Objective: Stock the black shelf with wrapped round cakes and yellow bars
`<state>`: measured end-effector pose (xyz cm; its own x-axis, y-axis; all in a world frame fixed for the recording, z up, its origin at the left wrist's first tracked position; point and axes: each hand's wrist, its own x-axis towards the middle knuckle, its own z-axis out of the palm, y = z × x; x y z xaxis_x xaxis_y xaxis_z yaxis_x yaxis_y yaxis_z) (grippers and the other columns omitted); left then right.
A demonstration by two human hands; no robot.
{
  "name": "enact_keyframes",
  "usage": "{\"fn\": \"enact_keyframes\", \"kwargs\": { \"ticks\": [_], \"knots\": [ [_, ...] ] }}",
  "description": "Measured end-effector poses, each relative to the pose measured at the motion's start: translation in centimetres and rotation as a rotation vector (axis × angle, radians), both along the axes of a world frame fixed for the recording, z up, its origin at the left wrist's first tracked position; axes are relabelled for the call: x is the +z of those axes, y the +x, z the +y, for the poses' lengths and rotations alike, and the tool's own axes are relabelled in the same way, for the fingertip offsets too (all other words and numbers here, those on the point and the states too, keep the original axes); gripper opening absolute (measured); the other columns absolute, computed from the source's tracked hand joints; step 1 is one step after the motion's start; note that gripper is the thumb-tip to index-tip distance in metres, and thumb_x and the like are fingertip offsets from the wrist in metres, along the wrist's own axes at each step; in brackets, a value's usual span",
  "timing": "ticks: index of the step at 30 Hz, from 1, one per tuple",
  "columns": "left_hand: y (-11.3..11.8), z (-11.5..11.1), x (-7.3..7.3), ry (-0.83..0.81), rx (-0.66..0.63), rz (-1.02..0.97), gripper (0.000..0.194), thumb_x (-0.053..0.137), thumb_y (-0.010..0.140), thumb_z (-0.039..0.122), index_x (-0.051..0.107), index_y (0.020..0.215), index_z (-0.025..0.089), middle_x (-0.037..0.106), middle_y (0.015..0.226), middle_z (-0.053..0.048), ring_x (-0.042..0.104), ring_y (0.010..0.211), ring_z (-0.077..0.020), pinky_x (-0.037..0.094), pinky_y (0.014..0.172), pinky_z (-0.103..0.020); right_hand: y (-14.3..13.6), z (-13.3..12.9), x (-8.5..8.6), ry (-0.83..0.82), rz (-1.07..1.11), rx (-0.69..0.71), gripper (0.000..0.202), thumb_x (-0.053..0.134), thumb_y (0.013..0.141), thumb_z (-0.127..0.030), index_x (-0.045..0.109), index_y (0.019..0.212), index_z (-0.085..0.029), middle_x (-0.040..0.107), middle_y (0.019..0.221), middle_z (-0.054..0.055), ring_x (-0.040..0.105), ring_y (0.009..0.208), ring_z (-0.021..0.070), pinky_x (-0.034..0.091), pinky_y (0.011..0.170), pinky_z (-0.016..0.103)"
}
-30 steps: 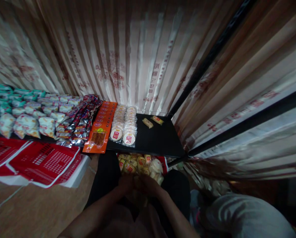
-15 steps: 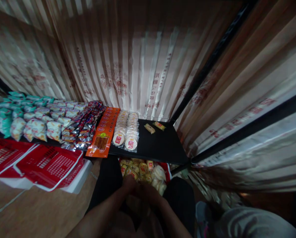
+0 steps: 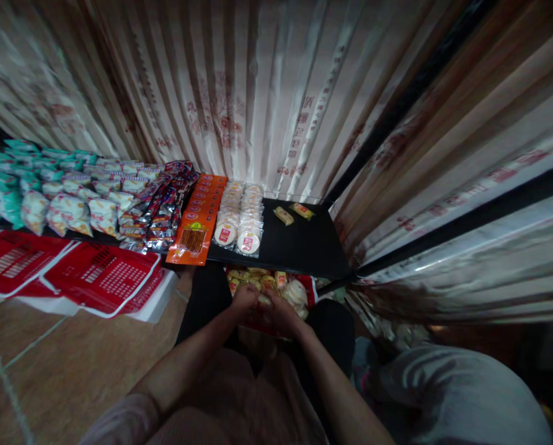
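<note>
Between my knees is a red bag holding yellow-wrapped snacks and round white crackers. My left hand is at its near side, fingers curled in among the yellow packets. Close beside it, my right hand bends inward with its fingers closed. A small yellowish packet seems to lie between the two hands, but dim light and blur hide the fingertips and what each one grips. On the black shelf above the bag, two small yellow-wrapped snacks lie near the back.
Along the shelf stand clear-wrapped round crackers, orange snack packs, dark shiny sachets, white bags and green bags. Red packages sit at left below. A pleated curtain hangs behind. Another person's grey-clad leg is at right.
The view has tilted down, so the shelf and bag sit higher in the picture. My hands have drawn slightly apart, and more of my forearms shows.
</note>
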<state>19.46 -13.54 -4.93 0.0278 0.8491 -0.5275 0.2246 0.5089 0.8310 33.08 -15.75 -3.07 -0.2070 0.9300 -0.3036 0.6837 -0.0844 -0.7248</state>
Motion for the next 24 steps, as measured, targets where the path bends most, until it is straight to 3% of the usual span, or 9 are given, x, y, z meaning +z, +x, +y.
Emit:
{"fn": "enact_keyframes", "kwargs": {
  "ticks": [5, 10, 14, 18, 24],
  "knots": [
    [-1.6, 0.6, 2.5, 0.022, 0.022, -0.127, 0.014, 0.049, 0.078, 0.015, 0.061, 0.084, 0.013, 0.055, 0.056, 0.004, 0.049, 0.049, -0.0075, 0.040, 0.051, -0.018, 0.4, 1.6, 1.7, 0.026, 0.241, -0.101, 0.027, 0.055, 0.068, -0.020, 0.061, 0.095, -0.017, 0.068, 0.085, 0.003, 0.061, 0.078, 0.0168, 0.047, 0.072, 0.028],
    [-2.9, 0.4, 4.3, 0.070, -0.037, -0.317, 0.013, 0.061, 0.069, 0.015, 0.062, 0.082, 0.011, 0.056, 0.055, 0.004, 0.049, 0.046, -0.0058, 0.038, 0.048, -0.017, 0.3, 2.4, 3.5, -0.020, 0.454, -0.194, 0.032, 0.060, 0.067, -0.034, 0.061, 0.093, -0.017, 0.066, 0.078, 0.001, 0.060, 0.071, 0.0151, 0.047, 0.064, 0.026],
    [-3.0, 0.2, 4.6, 0.046, -0.030, -0.323, 0.012, 0.063, 0.069, 0.018, 0.059, 0.078, 0.012, 0.056, 0.054, 0.005, 0.048, 0.042, -0.0048, 0.035, 0.043, -0.015, -0.2, 2.7, 4.3, -0.062, 0.539, -0.317, 0.040, 0.067, 0.062, -0.040, 0.061, 0.094, -0.017, 0.066, 0.073, 0.000, 0.058, 0.061, 0.0132, 0.043, 0.052, 0.023],
    [-3.4, 0.0, 4.9, 0.057, -0.006, -0.334, 0.016, 0.063, 0.072, 0.024, 0.057, 0.083, 0.013, 0.059, 0.060, 0.003, 0.053, 0.045, -0.0059, 0.033, 0.041, -0.015, -0.8, 2.8, 4.5, -0.069, 0.657, -0.411, 0.047, 0.070, 0.059, -0.044, 0.059, 0.097, -0.018, 0.068, 0.075, 0.001, 0.059, 0.060, 0.0133, 0.042, 0.050, 0.021],
    [-4.2, 0.3, 5.0, 0.174, 0.125, -0.309, 0.015, 0.061, 0.072, 0.026, 0.056, 0.081, 0.015, 0.053, 0.057, 0.006, 0.050, 0.045, -0.0063, 0.038, 0.045, -0.017, -2.3, 2.9, 4.2, -0.072, 0.638, -0.365, 0.040, 0.069, 0.060, -0.049, 0.062, 0.086, -0.019, 0.069, 0.076, 0.002, 0.063, 0.067, 0.0167, 0.047, 0.057, 0.025]
  ]
}}
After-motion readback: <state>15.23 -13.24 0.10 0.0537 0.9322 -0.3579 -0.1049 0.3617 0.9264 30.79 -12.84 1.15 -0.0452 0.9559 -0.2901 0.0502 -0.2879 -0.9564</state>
